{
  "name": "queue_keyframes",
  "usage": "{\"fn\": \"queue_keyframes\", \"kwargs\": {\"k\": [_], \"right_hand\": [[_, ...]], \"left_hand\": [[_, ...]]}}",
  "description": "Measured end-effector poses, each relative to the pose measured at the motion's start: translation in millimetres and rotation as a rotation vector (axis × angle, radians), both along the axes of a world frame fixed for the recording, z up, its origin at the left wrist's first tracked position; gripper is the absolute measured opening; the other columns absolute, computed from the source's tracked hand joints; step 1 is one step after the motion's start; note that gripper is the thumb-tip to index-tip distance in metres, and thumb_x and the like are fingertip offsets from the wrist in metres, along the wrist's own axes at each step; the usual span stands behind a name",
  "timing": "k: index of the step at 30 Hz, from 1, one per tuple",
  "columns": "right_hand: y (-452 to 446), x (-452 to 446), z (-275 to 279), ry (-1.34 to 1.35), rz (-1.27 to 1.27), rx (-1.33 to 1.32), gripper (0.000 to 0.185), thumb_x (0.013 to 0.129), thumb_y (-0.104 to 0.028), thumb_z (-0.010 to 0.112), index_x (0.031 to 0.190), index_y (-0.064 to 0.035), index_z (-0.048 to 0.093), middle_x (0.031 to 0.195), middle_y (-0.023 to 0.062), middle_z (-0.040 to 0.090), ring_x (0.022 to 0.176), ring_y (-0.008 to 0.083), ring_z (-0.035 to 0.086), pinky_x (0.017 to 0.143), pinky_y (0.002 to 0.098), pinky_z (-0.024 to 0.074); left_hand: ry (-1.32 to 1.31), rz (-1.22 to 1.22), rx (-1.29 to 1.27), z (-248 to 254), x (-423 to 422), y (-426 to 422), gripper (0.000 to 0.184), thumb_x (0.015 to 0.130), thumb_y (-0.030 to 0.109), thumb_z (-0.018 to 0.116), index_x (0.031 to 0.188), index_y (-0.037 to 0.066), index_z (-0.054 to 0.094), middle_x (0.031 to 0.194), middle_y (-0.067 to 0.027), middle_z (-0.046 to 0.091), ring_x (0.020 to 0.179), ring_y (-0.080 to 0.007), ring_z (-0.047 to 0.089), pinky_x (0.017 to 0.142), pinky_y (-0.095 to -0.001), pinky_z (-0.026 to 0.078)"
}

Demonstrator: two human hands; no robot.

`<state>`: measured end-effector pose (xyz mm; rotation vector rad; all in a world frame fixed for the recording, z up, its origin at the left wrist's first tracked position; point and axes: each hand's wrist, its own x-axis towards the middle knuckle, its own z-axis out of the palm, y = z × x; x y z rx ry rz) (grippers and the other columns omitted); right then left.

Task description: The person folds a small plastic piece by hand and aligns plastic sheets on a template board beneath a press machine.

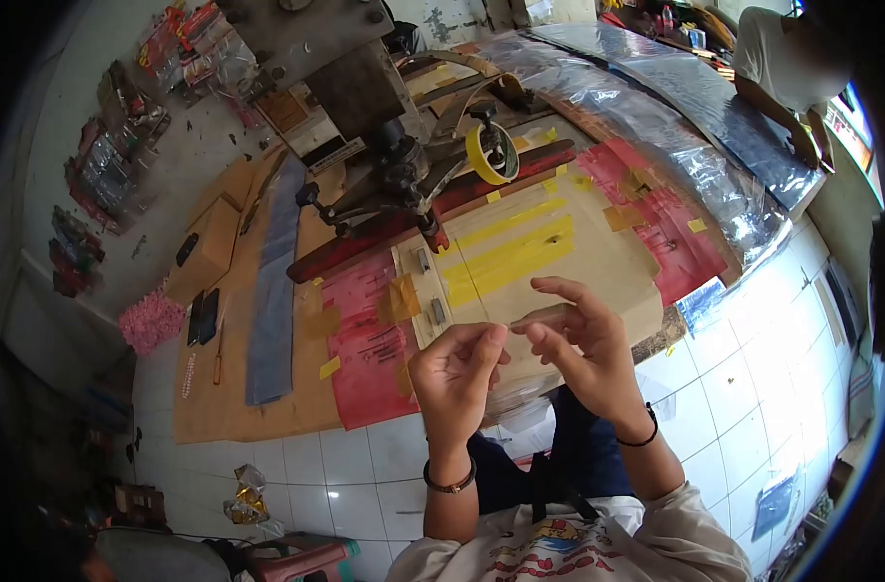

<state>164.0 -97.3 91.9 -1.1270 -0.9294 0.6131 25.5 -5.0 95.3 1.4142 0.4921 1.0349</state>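
Observation:
My left hand (pixel 462 373) is closed in a pinch, thumb against the bent fingers, above the front edge of the work table. Close beside it, my right hand (pixel 593 364) brings its thumb and a bent finger together while the upper finger reaches out apart. Whatever lies between the fingertips is too small to make out. Below and beyond the hands is a tan board (pixel 602 267) with yellow tape strips (pixel 520 254) on it. Two small metal pieces, one of them a grey clip-like part (pixel 437 310), sit on the board's left strip. A press head with a red tip (pixel 437 240) stands over the board.
Red sheets (pixel 370 373) flank the board. A yellow tape roll (pixel 491 155) hangs on the machine. To the left lie a blue-grey strip (pixel 273 291), phones (pixel 209 316) and a cardboard box (pixel 209 247). Plastic-covered sheets (pixel 656 116) lie behind; another person (pixel 787 78) stands far right.

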Motion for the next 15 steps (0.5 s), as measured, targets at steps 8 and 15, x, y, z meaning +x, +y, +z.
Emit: {"fn": "queue_keyframes", "kwargs": {"k": [8,15], "right_hand": [[4,-10,-4,0.089,0.037,0.018,0.04,0.1,-0.008,0.067,0.138,0.0004,0.055,0.098,0.0066,0.076,0.077,0.0083,0.069,0.07,0.023,0.0556],[5,-17,7,0.13,0.067,0.01,0.032,0.102,-0.01,0.065,0.132,0.0019,0.059,0.092,0.0059,0.076,0.077,0.0078,0.069,0.068,0.0221,0.0557]], "left_hand": [[0.036,-0.055,0.057,12,5,-3,0.017,0.092,0.009,0.077,0.106,-0.001,0.074,0.082,-0.005,0.074,0.063,-0.0033,0.06,0.05,-0.0187,0.041],[0.049,-0.027,0.044,9,-8,-1,0.017,0.098,0.009,0.072,0.109,-0.004,0.074,0.087,-0.0056,0.076,0.073,-0.0048,0.066,0.057,-0.0187,0.045]]}}
